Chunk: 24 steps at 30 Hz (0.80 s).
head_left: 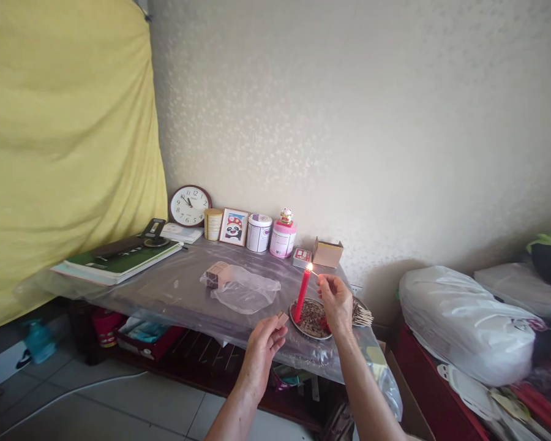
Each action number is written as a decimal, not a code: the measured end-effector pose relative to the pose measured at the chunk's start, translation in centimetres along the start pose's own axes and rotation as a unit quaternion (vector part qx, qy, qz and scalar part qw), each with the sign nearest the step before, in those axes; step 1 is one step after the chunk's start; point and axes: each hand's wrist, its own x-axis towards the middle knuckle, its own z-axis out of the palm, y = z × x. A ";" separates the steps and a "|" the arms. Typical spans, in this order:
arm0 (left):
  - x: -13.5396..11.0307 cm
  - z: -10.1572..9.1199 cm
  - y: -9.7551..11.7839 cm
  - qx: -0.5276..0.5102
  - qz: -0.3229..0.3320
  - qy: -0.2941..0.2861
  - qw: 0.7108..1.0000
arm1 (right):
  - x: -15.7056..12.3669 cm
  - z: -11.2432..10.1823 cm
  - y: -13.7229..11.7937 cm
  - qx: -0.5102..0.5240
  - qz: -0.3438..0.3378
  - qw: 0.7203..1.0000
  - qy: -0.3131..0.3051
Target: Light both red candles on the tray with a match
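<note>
Right hand (335,300) pinched a thin stick (315,273) near the flame, lit red candle (303,295) at its 10 o'clock on a metal plate (292,318), left hand (261,355) gripped a small tan box (282,318).

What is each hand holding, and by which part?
The right hand pinches a matchstick by its near end; the left hand grips a small tan box by its lower end.
</note>
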 end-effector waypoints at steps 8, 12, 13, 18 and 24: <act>0.0 0.1 0.0 -0.006 -0.005 -0.003 1.000 | 0.3 0.1 -0.3 -0.048 -0.022 0.999 0.006; 0.0 0.1 0.0 -0.003 -0.009 -0.005 1.000 | 0.4 0.1 -0.6 -0.070 -0.027 0.997 0.007; 0.0 0.1 0.0 -0.002 -0.009 -0.006 1.000 | 0.4 0.1 -0.5 -0.075 -0.028 0.997 0.008; -0.1 0.1 0.0 -0.004 -0.010 -0.009 1.000 | 0.4 0.2 -0.5 -0.094 -0.035 0.995 0.006; -0.1 0.2 0.0 -0.001 -0.006 -0.011 1.000 | 0.4 0.2 -0.8 -0.116 -0.038 0.992 0.006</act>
